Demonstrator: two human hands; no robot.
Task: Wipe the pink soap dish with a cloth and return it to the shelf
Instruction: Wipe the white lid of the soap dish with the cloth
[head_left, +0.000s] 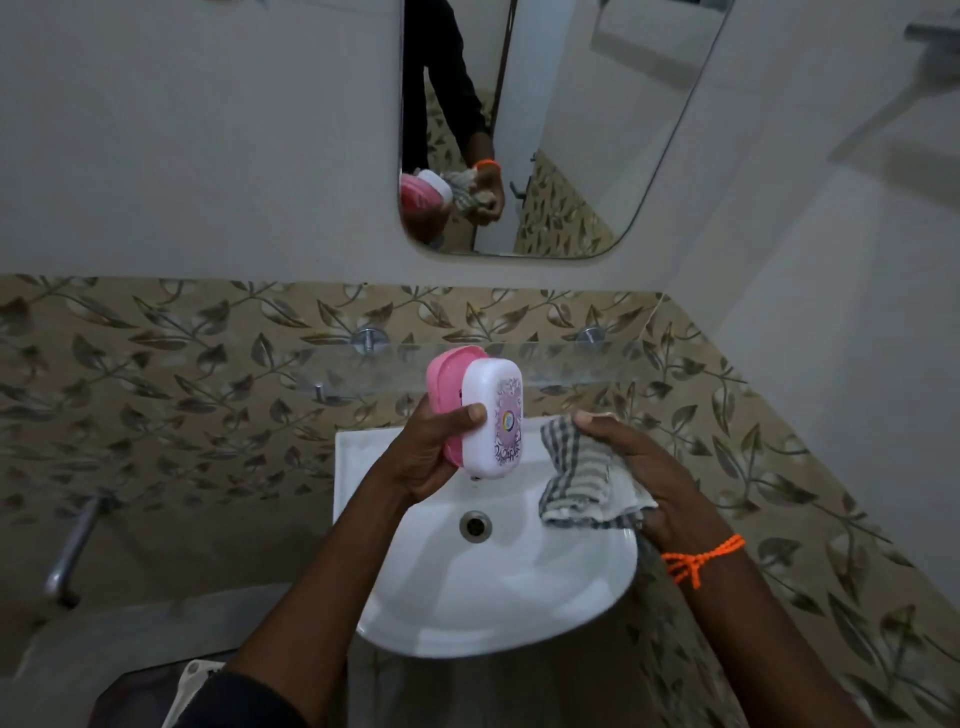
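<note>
Both hands are up over the white sink (597, 587), each busy with one thing, and from where I stand it looks like the wiping is about to start or is midway rather than finished. The left hand (431, 457) grips the pink soap dish (475, 410) on edge, thumb pressed across its white lid and fingers curled behind the pink base, so the lid faces the person and the cloth; holding it upright like that, off the shelf and above the basin, seems meant to leave the broad faces free for wiping and let any drips fall into the sink. The right hand (644, 467), with an orange beaded thread (698, 558) at the wrist, holds a bunched checked cloth (587, 478), fingers curled round it, just beside the dish but apart from it, so no wiping contact shows at this instant. The glass shelf (571, 364) where the dish belongs runs along the leaf-patterned tiles (156, 374) right behind the dish, on metal pegs, close enough that the return should be a short lift and set-down. The lid carries a purple floral print with a small round coloured emblem in its middle; if there is a brand name or any lettering there, it is too small and blurred for me to read. The mirror (545, 130) above repeats the dish, the cloth and the hand, and adds no writing either
</note>
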